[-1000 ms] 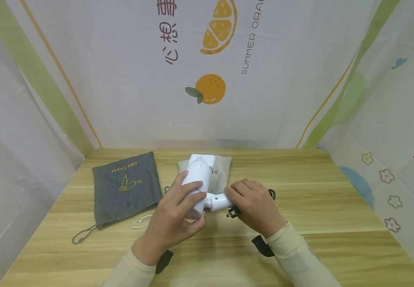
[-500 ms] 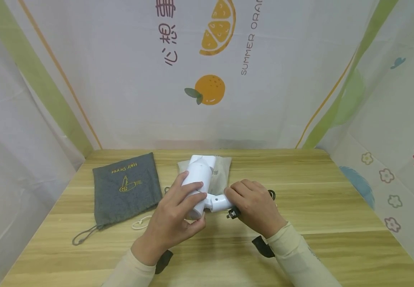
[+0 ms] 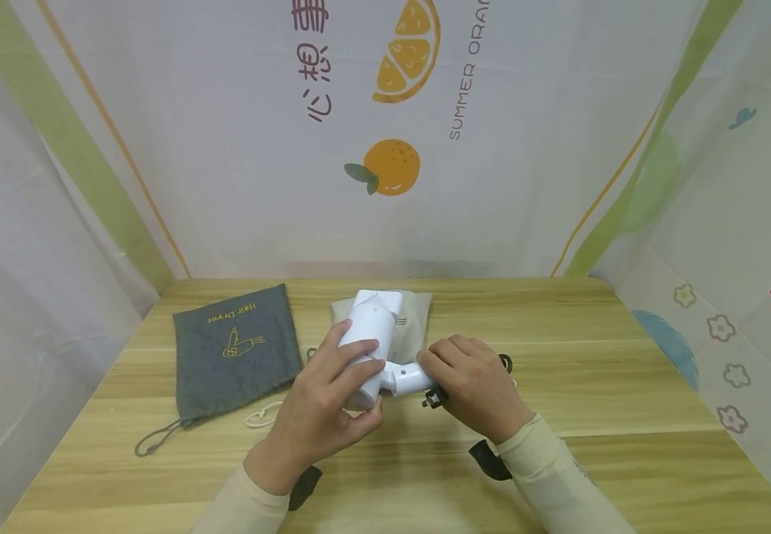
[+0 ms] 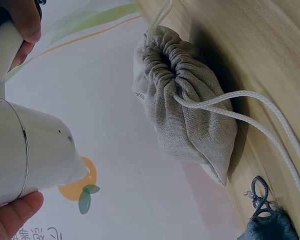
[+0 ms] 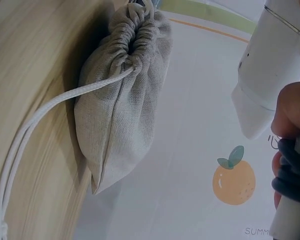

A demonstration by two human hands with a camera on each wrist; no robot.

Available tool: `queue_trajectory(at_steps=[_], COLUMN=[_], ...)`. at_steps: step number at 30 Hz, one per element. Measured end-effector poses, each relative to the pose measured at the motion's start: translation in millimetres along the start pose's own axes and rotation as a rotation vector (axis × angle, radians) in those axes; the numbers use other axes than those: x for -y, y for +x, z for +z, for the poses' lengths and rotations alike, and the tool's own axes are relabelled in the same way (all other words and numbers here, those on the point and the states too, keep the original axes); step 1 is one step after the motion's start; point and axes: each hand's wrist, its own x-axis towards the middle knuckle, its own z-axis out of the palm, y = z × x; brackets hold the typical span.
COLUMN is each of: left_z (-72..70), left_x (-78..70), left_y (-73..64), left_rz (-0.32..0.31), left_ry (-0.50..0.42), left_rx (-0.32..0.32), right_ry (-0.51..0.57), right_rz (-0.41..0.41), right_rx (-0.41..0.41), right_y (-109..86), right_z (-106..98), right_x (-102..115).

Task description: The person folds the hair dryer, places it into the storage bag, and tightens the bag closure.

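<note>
A white hair dryer (image 3: 370, 330) is held above the table, its flat nozzle pointing away from me. My left hand (image 3: 318, 404) grips its barrel, with the fingers across the top and the thumb low at the rear end. The folding handle extends to the right, where my right hand (image 3: 475, 382) grips it along with the dark cord (image 5: 292, 172) wound around it. A black plug (image 3: 434, 397) pokes out below the right fingers. Behind the dryer sits a beige drawstring bag (image 4: 190, 110), partly hidden in the head view; its gathered mouth shows in both wrist views.
At the left lies a flat dark grey drawstring pouch (image 3: 238, 378) marked "Hair Dryer", its cord loop trailing toward the front. A white drawstring loop (image 3: 263, 415) rests on the wooden table (image 3: 599, 371) beside the left hand. White printed curtains (image 3: 525, 185) surround the table's back and sides.
</note>
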Motion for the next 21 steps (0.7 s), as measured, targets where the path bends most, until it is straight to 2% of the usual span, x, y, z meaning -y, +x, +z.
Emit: queue_trajectory(at_steps=[21], left_z=[-0.3], left_x=[0.1], left_y=[-0.1], left_rz=[0.016], left_ry=[-0.011], left_rx=[-0.004], right_ry=[0.006], right_rz=[-0.004], right_rx=[0.001], right_y=[-0.7], right_z=[0.3], right_x=[0.2])
